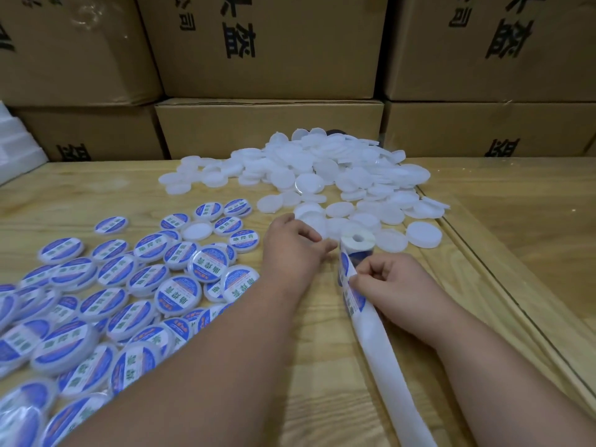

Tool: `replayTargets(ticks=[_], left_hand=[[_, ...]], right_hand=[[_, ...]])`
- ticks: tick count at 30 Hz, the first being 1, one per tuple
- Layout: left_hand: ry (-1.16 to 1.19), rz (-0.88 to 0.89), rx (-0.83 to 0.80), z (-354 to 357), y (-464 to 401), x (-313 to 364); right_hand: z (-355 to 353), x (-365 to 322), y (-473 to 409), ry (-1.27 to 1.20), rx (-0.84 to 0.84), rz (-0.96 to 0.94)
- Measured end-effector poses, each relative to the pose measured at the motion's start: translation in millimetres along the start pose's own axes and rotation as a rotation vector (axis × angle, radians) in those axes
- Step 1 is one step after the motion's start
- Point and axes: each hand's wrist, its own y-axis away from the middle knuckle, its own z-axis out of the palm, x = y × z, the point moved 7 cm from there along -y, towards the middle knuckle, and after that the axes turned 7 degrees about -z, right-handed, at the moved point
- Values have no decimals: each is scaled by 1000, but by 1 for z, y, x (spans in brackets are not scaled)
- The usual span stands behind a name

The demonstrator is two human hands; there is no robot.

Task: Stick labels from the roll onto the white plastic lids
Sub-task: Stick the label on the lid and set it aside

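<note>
Right hand point(383, 279) pinching label strip point(350, 285); left hand point(290, 243), fingers curled, beside roll point(358, 241).

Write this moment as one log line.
step: peeling label | right hand: pinches label strip | left hand: at label roll | plain lids: beyond roll

White lids point(322, 175), blue/white labels point(116, 269), brown boxes point(267, 46) w/ black print.

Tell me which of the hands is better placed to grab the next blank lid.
Left, probably. The left hand sits next to the unlabelled lids, fingers loosely curled and holding nothing that I can see. The right hand is pinching a label on the backing strip below the roll.
</note>
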Motion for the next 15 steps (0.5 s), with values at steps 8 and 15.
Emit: replayTargets(ticks=[8, 15], left_hand=[[325, 86, 129, -39, 51, 39], [527, 41, 53, -25, 98, 13]], right_hand=[[-1, -1, 4, -71, -28, 16], [1, -4, 3, -126, 4, 16]])
